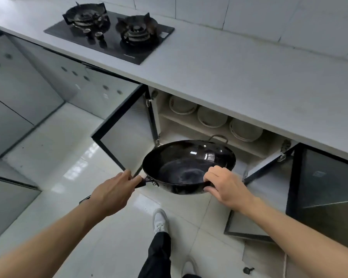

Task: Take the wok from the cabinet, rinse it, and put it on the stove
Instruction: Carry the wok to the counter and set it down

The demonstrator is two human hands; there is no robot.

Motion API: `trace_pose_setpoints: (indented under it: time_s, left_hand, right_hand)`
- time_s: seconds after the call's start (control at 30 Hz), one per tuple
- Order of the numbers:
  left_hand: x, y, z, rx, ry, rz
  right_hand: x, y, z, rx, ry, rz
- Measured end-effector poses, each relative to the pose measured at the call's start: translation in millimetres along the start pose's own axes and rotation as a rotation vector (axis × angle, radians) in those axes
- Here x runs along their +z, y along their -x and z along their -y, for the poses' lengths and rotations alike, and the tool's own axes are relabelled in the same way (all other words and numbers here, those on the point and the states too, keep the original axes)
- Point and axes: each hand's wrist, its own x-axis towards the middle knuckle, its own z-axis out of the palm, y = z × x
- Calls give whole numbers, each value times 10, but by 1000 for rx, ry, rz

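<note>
My left hand (114, 192) covers most of the wok's long handle (142, 183); only its two ends show. My right hand's fingers (209, 176) hide the near rim of the wok (187, 167). The bench (239, 77) overhang hides the tops of the plates (211, 117) in the cabinet. Both forearms run off the bottom edge.

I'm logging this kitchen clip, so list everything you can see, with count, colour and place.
Wok: one, black, held in front of the open cabinet.
Stove: one, black, two burners, on the counter.
Counter: one, pale grey, above the cabinets.
Cabinet: one, pale inside, both doors open.
Bowls: three stacks, white, upper shelf.
Floor: glossy white tiles.
Shoe: one, white, on the floor.
Left hand: on the wok's long handle.
Right hand: gripping the wok's near rim.
</note>
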Motion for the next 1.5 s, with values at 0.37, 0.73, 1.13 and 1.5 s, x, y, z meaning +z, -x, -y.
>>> trace_pose_setpoints:
  time_s: [0.37,0.73,1.13,1.5]
  left_hand:
    - [-956,1101,365,-184,-92,-185]
    - [-1581,1699,1678,-337,-139,-362]
    - [-1925,1939,2894,-429,-163,-491]
    - [-2351,1153,3817,-459,-215,-440]
  right_hand:
    - [-937,-399,942,-201,47,-123]
    - [-1385,-1603,2095,-373,175,-280]
    - [-1480,-2963,2863,-484,216,-388]
    - [-1357,-4438,2575,-534,134,-407]
